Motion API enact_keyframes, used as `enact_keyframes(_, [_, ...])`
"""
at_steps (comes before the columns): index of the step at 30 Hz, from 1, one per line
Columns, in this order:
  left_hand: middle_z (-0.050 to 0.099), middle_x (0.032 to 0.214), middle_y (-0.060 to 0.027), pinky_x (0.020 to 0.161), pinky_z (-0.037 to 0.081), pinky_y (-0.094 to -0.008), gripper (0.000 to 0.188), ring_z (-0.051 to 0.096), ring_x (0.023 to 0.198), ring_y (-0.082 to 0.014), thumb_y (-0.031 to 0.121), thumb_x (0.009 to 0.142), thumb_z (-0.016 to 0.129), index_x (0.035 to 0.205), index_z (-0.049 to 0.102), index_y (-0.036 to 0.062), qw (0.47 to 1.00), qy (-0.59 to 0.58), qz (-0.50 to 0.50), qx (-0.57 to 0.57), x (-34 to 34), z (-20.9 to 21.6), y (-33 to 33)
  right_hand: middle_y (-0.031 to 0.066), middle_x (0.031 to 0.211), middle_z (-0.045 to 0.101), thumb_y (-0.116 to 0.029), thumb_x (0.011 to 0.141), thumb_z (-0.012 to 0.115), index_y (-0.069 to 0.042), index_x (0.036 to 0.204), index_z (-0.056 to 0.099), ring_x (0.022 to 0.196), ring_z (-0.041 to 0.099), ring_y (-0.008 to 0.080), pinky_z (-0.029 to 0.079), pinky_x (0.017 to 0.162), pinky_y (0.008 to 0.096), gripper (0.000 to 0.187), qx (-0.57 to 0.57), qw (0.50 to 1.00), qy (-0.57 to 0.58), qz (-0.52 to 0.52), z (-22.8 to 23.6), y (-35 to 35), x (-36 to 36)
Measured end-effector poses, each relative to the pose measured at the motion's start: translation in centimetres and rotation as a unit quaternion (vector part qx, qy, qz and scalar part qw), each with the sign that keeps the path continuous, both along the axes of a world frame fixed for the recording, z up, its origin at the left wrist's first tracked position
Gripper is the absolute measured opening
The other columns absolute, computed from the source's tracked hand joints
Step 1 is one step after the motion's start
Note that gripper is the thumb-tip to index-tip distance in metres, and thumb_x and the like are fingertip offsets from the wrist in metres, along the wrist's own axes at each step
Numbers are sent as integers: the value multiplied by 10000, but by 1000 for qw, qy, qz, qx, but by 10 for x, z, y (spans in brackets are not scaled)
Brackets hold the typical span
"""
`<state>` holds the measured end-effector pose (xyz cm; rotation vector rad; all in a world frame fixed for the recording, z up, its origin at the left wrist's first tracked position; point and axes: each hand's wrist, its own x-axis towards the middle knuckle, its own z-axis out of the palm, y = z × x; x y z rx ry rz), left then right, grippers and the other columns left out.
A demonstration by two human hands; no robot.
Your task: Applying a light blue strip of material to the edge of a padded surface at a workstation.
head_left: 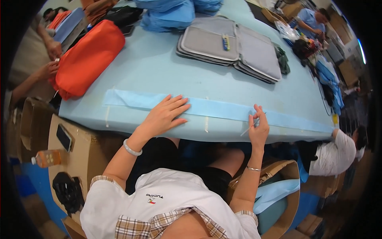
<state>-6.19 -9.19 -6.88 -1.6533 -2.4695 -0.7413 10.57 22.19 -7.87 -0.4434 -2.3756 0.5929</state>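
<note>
A long light-blue fabric strip (223, 109) lies along the near edge of the pale blue table (167, 71). My left hand (165, 114) rests flat on the strip, fingers spread, pressing it down. My right hand (258, 127) is at the table edge further right, pinching a thin pale stick-like tool (248, 129) between thumb and fingers, its tip near the strip. Short pale marks cross the table edge near the strip.
Stacked grey pouches (230, 46), an orange bag (89, 57) and blue fabric bundles (169, 14) lie further back. Cardboard boxes (67, 147) stand at my left, another with blue fabric (278, 191) at my right. Other people work at the left (43, 67) and right (338, 151).
</note>
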Motion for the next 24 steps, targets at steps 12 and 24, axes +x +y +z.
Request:
enact_keyframes(12, [481, 1409, -86, 1121, 303, -456, 510, 412, 1335, -255, 396, 908, 577, 1326, 525, 108, 999, 15, -16, 24, 2, -26, 1, 169, 1217, 625, -66, 868, 612, -18, 964, 577, 1246, 514, 356, 321, 1084, 510, 113, 9, 985, -68, 158, -2, -53, -20])
enact_keyframes(24, [433, 1454, -58, 1135, 223, -513, 521, 351, 1379, -252, 437, 927, 533, 1369, 485, 165, 986, 21, 154, -55, -13, -19, -76, 163, 1206, 633, -77, 874, 611, -27, 974, 585, 1243, 519, 353, 334, 1075, 502, 115, 20, 985, -50, 161, -3, -50, -22])
